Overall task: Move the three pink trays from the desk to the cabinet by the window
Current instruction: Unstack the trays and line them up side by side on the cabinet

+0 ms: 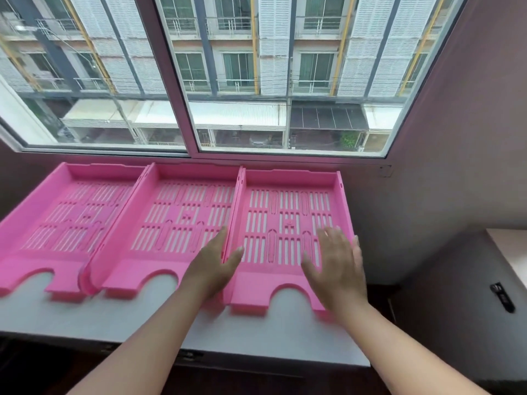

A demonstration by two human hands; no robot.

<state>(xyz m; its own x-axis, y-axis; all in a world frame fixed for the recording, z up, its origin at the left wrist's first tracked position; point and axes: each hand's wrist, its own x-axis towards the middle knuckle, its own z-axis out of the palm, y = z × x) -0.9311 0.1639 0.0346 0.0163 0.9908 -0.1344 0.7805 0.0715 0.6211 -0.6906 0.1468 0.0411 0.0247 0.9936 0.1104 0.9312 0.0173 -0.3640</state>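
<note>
Sliding window (182, 75), mauve wall (456, 138), daylight

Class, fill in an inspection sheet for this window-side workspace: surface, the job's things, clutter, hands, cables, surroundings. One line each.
Surface: pale grey cabinet top under the window, bare along its front edge.
Job's things: three slotted pink plastic trays in a row, left tray, middle tray, right tray, all lying flat on the top.
Clutter: nothing seen on the top.
Hands: left hand open at the right tray's left wall; right hand open over its right side; neither clearly gripping.
Cables: nothing seen.
Surroundings: sliding glass window showing a building; dark small object on the right wall.
</note>
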